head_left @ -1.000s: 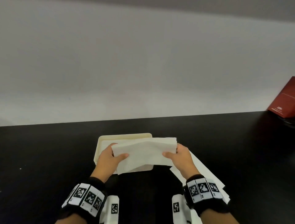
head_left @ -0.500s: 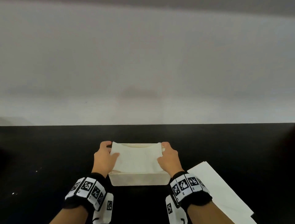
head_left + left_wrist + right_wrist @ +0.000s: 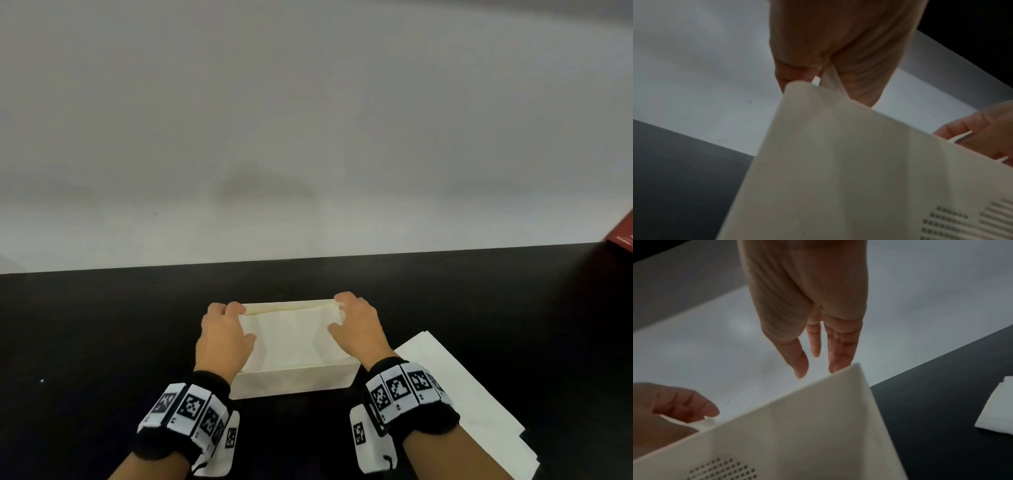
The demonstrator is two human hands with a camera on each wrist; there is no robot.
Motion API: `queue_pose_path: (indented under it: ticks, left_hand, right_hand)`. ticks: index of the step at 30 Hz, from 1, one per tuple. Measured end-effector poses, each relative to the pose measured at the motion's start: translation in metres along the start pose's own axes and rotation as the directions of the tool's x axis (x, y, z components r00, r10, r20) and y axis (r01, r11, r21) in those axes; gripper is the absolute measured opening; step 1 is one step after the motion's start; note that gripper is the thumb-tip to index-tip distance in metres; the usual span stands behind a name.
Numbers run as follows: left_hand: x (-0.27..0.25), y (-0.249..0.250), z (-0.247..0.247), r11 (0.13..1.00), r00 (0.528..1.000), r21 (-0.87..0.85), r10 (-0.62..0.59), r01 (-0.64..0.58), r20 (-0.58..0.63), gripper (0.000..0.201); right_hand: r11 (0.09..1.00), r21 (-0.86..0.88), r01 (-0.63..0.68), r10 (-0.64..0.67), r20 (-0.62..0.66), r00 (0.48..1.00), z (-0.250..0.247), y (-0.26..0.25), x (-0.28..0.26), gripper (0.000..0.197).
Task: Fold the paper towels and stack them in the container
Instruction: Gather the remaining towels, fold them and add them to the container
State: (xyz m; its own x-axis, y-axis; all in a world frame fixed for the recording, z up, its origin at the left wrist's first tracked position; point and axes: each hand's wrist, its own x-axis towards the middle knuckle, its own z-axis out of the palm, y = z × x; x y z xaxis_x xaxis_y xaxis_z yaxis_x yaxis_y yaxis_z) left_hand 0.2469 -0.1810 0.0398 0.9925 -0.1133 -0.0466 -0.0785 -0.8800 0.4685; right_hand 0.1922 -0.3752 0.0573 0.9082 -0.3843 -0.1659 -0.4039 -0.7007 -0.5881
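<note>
A cream container (image 3: 291,380) stands on the black table in front of me. A folded white paper towel (image 3: 291,335) lies inside it. My left hand (image 3: 224,329) is at the towel's left end; in the left wrist view its thumb and fingers (image 3: 797,76) pinch a sliver of towel above the container wall (image 3: 838,162). My right hand (image 3: 359,329) is at the right end. In the right wrist view the right hand (image 3: 818,368) has straight, parted fingers with nothing between them, just over the container's rim (image 3: 797,426).
A pile of flat white paper towels (image 3: 462,394) lies on the table right of the container, also seen as paper towels (image 3: 999,410) in the right wrist view. A red box (image 3: 621,236) sits at the far right edge. A pale wall rises behind the table.
A second ago both hands held the folded towel above the container. They have lowered it, and it now lies inside. The right fingers have straightened off it.
</note>
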Motion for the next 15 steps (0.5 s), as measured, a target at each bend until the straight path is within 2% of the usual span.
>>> queue_pose_path:
  ticks: [5, 9, 15]
  left_hand:
    - [-0.016, 0.015, 0.005, 0.998, 0.99, 0.048, 0.046, -0.04, -0.13, 0.053]
    - [-0.042, 0.042, 0.013, 0.98, 0.947, -0.002, 0.19, -0.197, -0.258, 0.038]
    - [-0.095, 0.095, 0.039, 0.916, 0.916, -0.13, 0.353, -0.38, -0.191, 0.027]
  right_hand:
    - [0.998, 0.059, 0.001, 0.005, -0.1, 0.995, -0.022, 0.015, -0.014, 0.049]
    - [0.997, 0.055, -0.047, 0.055, -0.163, 0.985, -0.044, 0.041, -0.032, 0.049]
    - [0.991, 0.019, -0.135, 0.136, -0.196, 0.971, -0.087, 0.104, -0.076, 0.043]
